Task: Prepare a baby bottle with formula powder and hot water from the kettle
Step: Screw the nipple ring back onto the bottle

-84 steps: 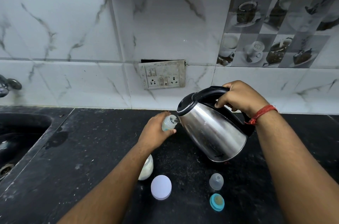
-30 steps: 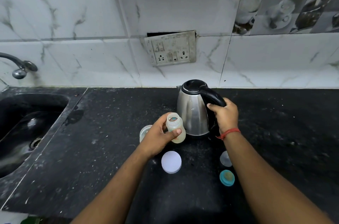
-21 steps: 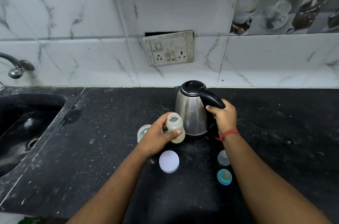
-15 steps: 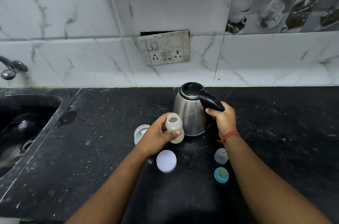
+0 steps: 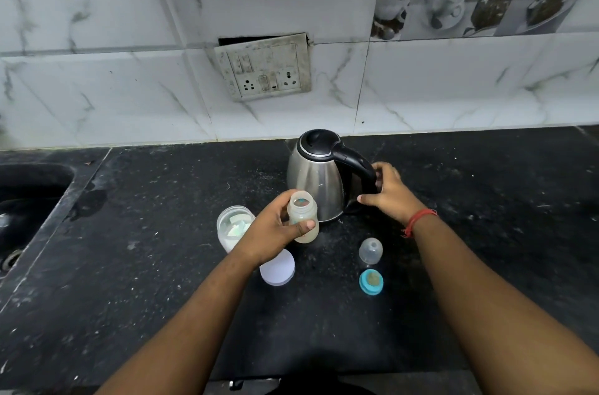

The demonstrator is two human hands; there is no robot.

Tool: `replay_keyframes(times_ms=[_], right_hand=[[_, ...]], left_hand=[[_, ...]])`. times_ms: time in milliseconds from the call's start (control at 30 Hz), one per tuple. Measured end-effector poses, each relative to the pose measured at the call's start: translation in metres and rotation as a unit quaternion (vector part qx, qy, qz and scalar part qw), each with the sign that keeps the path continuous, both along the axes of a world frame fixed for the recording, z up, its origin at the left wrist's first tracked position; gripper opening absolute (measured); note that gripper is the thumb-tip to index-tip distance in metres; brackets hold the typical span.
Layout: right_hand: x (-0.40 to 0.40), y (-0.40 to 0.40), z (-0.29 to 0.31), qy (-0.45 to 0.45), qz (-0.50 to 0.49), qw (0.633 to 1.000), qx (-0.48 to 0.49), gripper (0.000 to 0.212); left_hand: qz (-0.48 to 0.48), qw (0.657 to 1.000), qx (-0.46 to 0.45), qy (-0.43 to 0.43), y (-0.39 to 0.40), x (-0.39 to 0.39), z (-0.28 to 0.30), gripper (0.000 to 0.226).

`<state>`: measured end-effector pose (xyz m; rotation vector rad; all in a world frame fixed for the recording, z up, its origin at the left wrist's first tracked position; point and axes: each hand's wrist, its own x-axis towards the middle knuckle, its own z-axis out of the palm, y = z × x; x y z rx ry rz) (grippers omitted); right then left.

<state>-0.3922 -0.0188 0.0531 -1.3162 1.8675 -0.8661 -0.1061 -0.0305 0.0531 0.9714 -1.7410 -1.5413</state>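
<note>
My left hand [image 5: 272, 232] grips a small translucent baby bottle [image 5: 302, 211], upright and open at the top, with pale liquid in it, just in front of the kettle. The steel kettle [image 5: 316, 180] with black lid and handle stands upright on the black counter [image 5: 146, 281]. My right hand [image 5: 389, 193] is beside the handle with fingers loosened, not wrapped round it. An open jar of white formula powder [image 5: 235, 226] stands left of my left hand. The clear bottle cap [image 5: 370, 250] and teal nipple ring [image 5: 371, 281] lie near my right forearm.
A white round lid [image 5: 277, 270] lies under my left wrist. A dark sink [image 5: 32, 200] is set into the counter at the left. A switch-and-socket plate [image 5: 264, 67] sits on the marble wall behind the kettle.
The kettle went from tilted over the bottle to standing on the counter. My right hand has loosened off its handle. My left hand keeps the bottle in front of it.
</note>
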Motion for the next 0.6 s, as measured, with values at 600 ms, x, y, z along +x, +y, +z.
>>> replay_keyframes(times_ms=[600], right_hand=[[0.013,0.069,-0.058,0.111,-0.018,0.991,0.076,0.058]], left_hand=[[-0.04,0.998,0.026,-0.041,0.032,-0.018,-0.032,0.045]])
